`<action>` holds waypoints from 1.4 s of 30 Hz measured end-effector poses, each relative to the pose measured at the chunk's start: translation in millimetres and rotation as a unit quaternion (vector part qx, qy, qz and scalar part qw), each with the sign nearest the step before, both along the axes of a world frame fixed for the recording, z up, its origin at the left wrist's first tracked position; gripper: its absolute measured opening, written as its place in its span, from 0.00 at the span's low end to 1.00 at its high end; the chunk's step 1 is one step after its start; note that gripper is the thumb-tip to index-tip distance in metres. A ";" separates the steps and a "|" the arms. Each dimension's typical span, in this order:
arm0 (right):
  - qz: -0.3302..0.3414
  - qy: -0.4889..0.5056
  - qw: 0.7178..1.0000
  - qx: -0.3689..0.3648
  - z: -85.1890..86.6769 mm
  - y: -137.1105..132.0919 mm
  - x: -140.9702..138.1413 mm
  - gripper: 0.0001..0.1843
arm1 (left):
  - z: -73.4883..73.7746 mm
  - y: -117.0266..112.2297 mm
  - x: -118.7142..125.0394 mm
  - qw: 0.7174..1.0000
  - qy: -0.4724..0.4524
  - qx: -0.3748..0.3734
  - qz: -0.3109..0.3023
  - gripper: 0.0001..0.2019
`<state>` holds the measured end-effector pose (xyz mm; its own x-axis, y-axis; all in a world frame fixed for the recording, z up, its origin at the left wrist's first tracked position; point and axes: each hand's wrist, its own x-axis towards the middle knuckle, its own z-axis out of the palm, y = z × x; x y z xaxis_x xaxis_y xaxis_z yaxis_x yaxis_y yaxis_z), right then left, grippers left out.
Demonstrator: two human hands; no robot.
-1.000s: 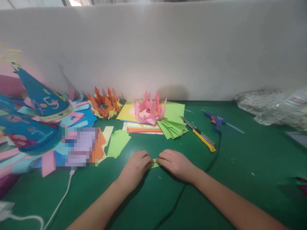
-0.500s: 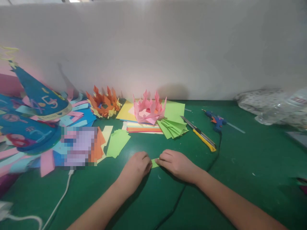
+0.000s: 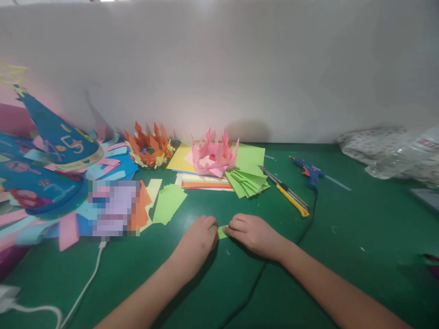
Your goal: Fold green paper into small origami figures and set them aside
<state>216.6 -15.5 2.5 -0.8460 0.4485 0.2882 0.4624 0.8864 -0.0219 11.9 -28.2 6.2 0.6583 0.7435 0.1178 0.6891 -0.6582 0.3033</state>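
Head view: on the table (image 3: 192, 292), a small green strip (image 3: 222, 232) is lying between my hands; my left hand (image 3: 199, 237) and right hand (image 3: 254, 235) are grasping its ends, fingertips partly hidden. Its folding is seeming unfinished. Flat green sheets (image 3: 168, 204) are lying at left, probably still undone; green pieces (image 3: 247, 183) are fanning out by the pink crown (image 3: 214, 162), apparently already folded.
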 end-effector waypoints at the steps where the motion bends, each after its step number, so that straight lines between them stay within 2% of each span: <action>1: 0.002 -0.002 1.000 0.001 0.4 0.2 0.0 0.15 | 0.4 -0.5 1.1 1.000 0.004 -0.002 -0.003 0.10; 9: 0.007 0.013 1.000 -0.006 -1.2 0.5 1.2 0.15 | -1.5 -7.6 2.9 0.999 0.031 0.002 0.045 0.09; 16: 0.004 0.015 1.000 -0.018 0.4 1.0 0.9 0.15 | 2.5 -9.6 4.1 0.999 0.042 -0.009 0.028 0.11; 22: -0.038 0.014 0.998 -0.044 3.6 -2.8 4.0 0.14 | 3.8 -11.9 8.5 0.999 0.041 0.018 0.009 0.11; 29: -0.070 0.037 0.991 -0.104 9.1 -2.3 15.4 0.13 | 6.7 -12.0 12.5 0.990 0.142 0.017 0.015 0.08; 36: -0.067 0.092 0.980 -0.165 11.5 -0.7 18.2 0.10 | 2.4 -7.1 12.6 0.994 0.094 0.052 -0.007 0.07; 39: -0.054 0.109 0.973 -0.197 11.3 0.0 15.8 0.14 | -3.5 -5.4 10.0 0.997 0.062 0.043 0.012 0.09; 42: -0.043 0.104 0.972 -0.207 10.0 1.0 11.9 0.13 | -8.7 -3.8 7.7 0.999 0.018 0.025 0.023 0.11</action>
